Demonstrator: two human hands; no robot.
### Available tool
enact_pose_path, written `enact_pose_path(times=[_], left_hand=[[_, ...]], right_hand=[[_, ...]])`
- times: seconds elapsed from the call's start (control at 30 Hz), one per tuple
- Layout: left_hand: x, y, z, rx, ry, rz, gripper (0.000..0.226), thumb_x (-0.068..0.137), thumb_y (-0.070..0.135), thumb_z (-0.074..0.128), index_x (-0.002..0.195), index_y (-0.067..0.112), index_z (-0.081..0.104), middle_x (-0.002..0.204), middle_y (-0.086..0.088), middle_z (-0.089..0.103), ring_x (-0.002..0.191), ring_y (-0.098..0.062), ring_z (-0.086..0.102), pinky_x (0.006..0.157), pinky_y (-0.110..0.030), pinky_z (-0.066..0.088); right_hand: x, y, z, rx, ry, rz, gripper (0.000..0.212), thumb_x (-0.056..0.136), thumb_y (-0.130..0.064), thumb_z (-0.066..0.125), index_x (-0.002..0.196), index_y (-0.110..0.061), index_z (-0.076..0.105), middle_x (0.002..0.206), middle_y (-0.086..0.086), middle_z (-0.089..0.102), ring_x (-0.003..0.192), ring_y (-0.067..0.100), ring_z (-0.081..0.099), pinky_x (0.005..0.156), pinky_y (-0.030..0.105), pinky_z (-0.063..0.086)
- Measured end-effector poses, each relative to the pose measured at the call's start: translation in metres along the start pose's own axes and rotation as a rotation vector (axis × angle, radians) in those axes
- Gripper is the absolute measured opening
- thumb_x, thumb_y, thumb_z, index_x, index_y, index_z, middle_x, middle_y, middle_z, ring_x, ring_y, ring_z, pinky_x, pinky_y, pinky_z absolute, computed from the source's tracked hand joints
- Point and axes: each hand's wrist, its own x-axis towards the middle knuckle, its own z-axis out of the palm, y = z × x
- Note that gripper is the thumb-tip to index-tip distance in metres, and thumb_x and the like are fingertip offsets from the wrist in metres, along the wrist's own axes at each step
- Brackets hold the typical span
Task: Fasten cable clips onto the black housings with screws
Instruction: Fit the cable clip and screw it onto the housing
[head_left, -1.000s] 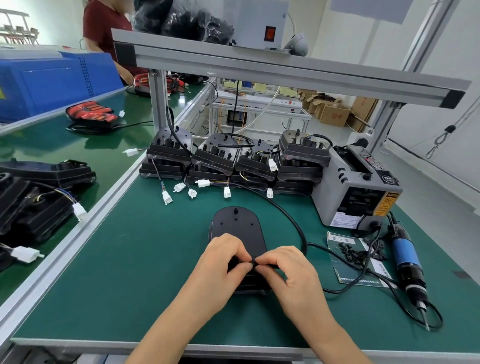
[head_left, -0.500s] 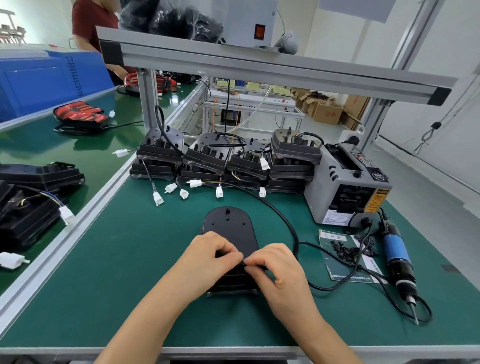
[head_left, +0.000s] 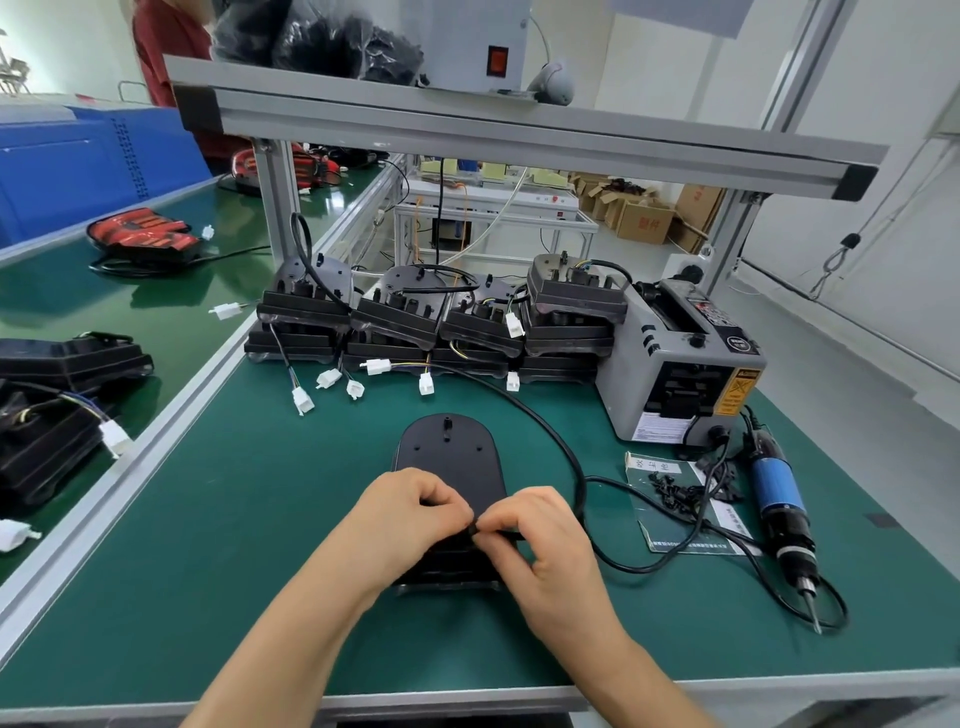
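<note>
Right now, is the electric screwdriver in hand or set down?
Set down. The screwdriver lies flat on the green mat, apart from the left hand and right hand, both pinching the cable.

One wide-angle camera, worn on the person's head, looks forward and down from close above the black housing (head_left: 449, 457), which lies near mid-frame. Beyond the housing the view reaches the aluminium shelf rail (head_left: 519, 135); left of the housing, the neighbouring green bench (head_left: 62, 291).
</note>
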Motion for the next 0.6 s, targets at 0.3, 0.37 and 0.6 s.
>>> enact_pose_path(times=[0.3,0.37,0.6], left_hand=[[0.004,-0.004,0.002,-0.049,0.009,-0.073,0.014,0.079,0.020,0.068,0.065,0.021,0.068,0.062,0.011,0.066,0.063,-0.012,0.051,0.060,-0.021,0.043],[0.003,-0.003,0.004,-0.045,0.023,-0.066,0.014,0.079,0.019,0.067,0.066,0.019,0.068,0.062,0.013,0.066,0.063,-0.012,0.050,0.055,-0.016,0.042],[0.006,0.002,0.006,-0.037,0.051,-0.043,0.014,0.079,0.018,0.066,0.065,0.019,0.067,0.055,0.011,0.061,0.056,-0.012,0.045,0.044,-0.011,0.037]], right_hand=[[0.017,0.036,-0.057,-0.217,0.086,0.260,0.005,0.086,-0.020,0.063,0.084,-0.024,0.065,0.090,-0.015,0.062,0.092,0.008,0.053,0.084,0.023,0.039],[0.031,0.065,-0.086,-0.508,0.000,0.497,0.010,0.086,-0.017,0.060,0.085,-0.024,0.067,0.095,-0.006,0.064,0.093,0.018,0.052,0.080,0.031,0.041],[0.036,0.111,-0.110,-0.997,-0.298,0.696,0.013,0.089,-0.034,0.051,0.092,-0.031,0.063,0.103,-0.004,0.060,0.100,0.022,0.050,0.074,0.033,0.036]])
